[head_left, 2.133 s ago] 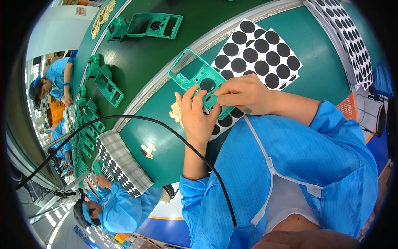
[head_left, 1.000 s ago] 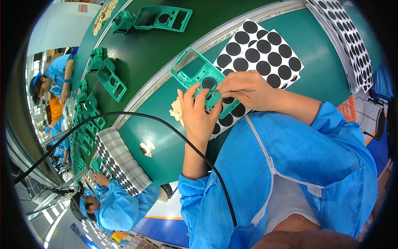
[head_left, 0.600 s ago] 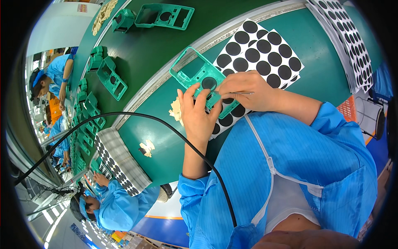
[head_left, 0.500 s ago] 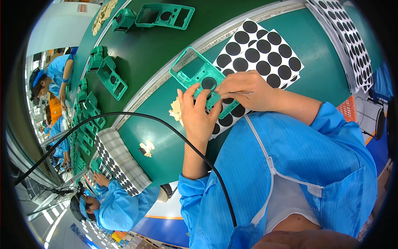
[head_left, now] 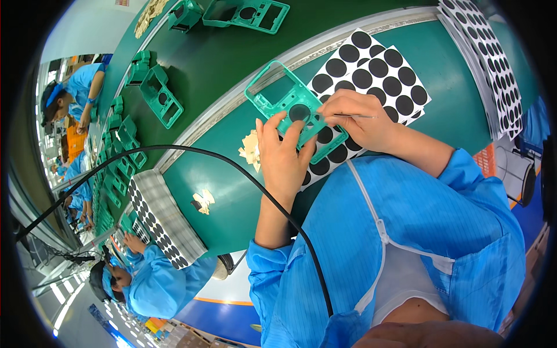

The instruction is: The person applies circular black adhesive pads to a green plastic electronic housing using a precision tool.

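A green plastic housing (head_left: 268, 107) with a large rectangular opening lies tilted before me, partly over a sheet of black round stickers (head_left: 392, 86). A black disc (head_left: 299, 112) sits in its round recess. My left hand (head_left: 283, 159) holds the housing, its fingertips on the frame and at the disc's lower edge. Closed at the housing's right side, my right hand (head_left: 360, 119) grips thin metal tweezers (head_left: 364, 116) that point out to the right; their other end is hidden by the fingers.
Crumpled cream paper scraps (head_left: 250, 149) lie left of my left hand. More housings (head_left: 161, 97) rest on the dark green belt beyond the metal rail (head_left: 223, 107). Sticker sheets (head_left: 490, 69) stack at the right. A black cable (head_left: 232, 165) crosses the view; co-workers sit at left.
The view has shifted slightly. My right fingers have drawn a little to the right, away from the disc. My left fingertips have shifted onto the disc's lower edge.
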The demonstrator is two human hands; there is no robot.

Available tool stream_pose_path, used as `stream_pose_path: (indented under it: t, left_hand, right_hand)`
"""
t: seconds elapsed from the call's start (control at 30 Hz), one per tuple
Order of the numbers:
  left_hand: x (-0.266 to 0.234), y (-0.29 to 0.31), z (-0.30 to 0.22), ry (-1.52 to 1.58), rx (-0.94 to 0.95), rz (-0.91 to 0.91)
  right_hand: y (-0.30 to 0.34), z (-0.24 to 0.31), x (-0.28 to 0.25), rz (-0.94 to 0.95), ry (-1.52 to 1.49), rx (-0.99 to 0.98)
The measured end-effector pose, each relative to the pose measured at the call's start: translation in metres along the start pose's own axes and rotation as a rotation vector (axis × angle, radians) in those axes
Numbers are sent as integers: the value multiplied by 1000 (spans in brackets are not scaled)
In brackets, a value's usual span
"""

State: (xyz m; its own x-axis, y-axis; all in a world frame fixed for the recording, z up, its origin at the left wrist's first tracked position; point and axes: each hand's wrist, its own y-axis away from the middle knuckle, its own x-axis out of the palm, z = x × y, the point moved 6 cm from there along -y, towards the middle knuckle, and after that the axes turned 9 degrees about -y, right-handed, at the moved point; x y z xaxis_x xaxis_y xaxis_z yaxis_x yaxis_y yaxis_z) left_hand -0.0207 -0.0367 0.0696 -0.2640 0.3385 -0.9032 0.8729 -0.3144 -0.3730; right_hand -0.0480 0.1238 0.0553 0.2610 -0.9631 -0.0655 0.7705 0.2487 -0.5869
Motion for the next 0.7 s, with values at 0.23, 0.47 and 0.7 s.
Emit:
stream_pose_path:
  t: [0.23,0.47,0.7]
  left_hand:
    - [3,1,3,31,-23,3]
    - [6,2,7,63,-39,4]
    - [6,3,9,63,-42,-8]
  right_hand:
    - [-6,-2,0,46,12,35]
    - [-14,5,8,268,133,20]
    - [-29,7,13,395,187,51]
